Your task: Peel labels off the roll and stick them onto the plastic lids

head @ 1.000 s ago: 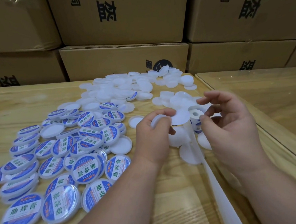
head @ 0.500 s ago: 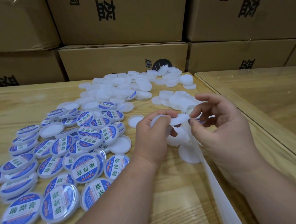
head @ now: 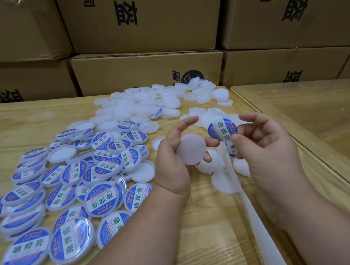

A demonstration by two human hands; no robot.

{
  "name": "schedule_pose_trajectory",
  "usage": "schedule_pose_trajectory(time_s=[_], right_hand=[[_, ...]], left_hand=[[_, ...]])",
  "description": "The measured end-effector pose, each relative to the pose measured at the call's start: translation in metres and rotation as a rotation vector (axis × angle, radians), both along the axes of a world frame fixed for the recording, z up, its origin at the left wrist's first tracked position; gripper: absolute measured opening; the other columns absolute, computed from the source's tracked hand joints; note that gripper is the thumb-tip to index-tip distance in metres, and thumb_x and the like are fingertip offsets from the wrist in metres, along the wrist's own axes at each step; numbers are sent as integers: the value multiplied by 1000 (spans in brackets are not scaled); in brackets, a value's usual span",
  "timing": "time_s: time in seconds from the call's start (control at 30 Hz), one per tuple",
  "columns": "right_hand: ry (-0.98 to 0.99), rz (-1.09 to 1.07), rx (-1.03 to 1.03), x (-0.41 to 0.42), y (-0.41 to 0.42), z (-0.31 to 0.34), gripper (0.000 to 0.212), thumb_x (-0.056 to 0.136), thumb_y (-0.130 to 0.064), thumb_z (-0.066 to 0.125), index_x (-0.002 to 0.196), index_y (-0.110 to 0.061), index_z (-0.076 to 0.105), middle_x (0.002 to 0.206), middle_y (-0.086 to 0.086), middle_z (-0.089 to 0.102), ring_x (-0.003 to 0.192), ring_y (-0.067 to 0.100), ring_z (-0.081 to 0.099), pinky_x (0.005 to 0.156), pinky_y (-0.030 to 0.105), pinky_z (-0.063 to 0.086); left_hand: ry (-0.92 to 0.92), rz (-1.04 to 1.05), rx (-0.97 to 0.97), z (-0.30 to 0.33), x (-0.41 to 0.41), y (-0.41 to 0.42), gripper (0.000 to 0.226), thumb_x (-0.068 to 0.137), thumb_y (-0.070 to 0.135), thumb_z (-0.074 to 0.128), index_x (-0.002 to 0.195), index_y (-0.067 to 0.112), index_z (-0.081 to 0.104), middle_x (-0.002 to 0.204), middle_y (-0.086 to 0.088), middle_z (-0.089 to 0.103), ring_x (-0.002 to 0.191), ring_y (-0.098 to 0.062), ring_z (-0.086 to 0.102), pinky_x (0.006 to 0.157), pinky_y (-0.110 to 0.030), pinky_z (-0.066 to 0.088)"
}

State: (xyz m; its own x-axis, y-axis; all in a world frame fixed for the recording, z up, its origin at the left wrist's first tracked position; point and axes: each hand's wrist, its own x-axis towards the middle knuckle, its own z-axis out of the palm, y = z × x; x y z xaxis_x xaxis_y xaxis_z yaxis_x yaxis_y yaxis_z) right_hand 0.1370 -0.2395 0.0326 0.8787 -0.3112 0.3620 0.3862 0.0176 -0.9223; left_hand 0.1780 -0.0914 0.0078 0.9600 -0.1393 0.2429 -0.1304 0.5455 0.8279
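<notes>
Two grips — left hand (head: 172,153) cups a bare lid (head: 191,149), right hand (head: 267,141) pinches a label (head: 223,128).

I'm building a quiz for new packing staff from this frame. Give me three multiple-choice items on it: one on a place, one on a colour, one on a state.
1. Where do the labelled lids lie?
A. left part of the table
B. on the boxes
C. right of the right hand

2. Which colour rings the peeled label?
A. red
B. blue
C. black

3. The lid in the left hand is:
A. labelled
B. cracked
C. bare

Key:
1 A, the labelled lids pile up left of the left hand.
2 B, the label pinched by the right hand has a blue border.
3 C, the held lid shows plain white.
</notes>
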Motion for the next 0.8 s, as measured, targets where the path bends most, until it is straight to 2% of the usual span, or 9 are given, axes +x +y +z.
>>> schedule_pose_trajectory(time_s=[0.1,0.2,0.3,0.33,0.4,0.47,0.57,0.7,0.8], right_hand=[[96,67,153,2,-4,3,35,92,0,65,117,-24,64,83,-3,71,57,10,52,50,22,43],[190,130,236,5,-7,2,36,93,-4,64,122,-24,63,80,-1,68,56,11,46,46,24,35],[247,172,226,5,-8,2,37,91,-6,67,122,-26,63,77,0,62,55,11,43,43,24,33],[262,193,220,5,-7,2,40,86,-8,71,121,-26,63,76,1,59,54,11,43,42,23,32],[287,219,190,4,-5,2,45,80,-10,74,121,-25,63,70,-1,54,52,10,42,40,23,29],[302,216,146,4,-3,1,42,86,-4,73,122,-23,61,62,-3,52,48,9,42,39,22,28],[322,205,117,4,-1,1,37,91,-1,67,121,-21,60,56,-7,54,45,8,39,38,20,28],[341,186,112,4,-1,1,34,91,-2,68,120,-19,61,55,-8,52,46,9,36,39,20,27],[342,187,105,4,-1,1,33,92,-3,68,120,-18,61,55,-8,53,47,8,36,39,20,28]], left_hand=[[27,33,14,0,1,-3,43,81,26,33,114,20,60,91,-23,75,58,-29,57,65,-38,37],[52,75,70,3,2,-5,36,83,28,39,108,25,65,92,-9,72,66,-28,66,57,-34,34],[41,79,108,5,1,-8,33,87,32,40,103,24,67,88,-5,71,71,-22,64,56,-32,34],[51,75,101,5,0,-8,33,86,32,40,100,24,68,88,-5,70,73,-22,61,57,-32,34],[75,44,77,7,-1,-8,35,83,31,39,99,21,68,98,-17,72,81,-25,59,58,-30,38],[86,-17,46,9,-2,-8,37,80,28,39,103,16,65,111,-28,71,83,-27,65,57,-23,45],[67,-79,35,8,-2,-8,37,75,23,40,104,13,63,107,-25,74,73,-23,71,53,-17,48],[45,-80,66,5,0,-9,34,75,19,44,102,16,64,105,-23,76,81,-27,72,64,-27,53],[35,-61,84,4,1,-9,31,78,19,45,101,17,65,102,-20,77,78,-26,72,61,-24,53]])
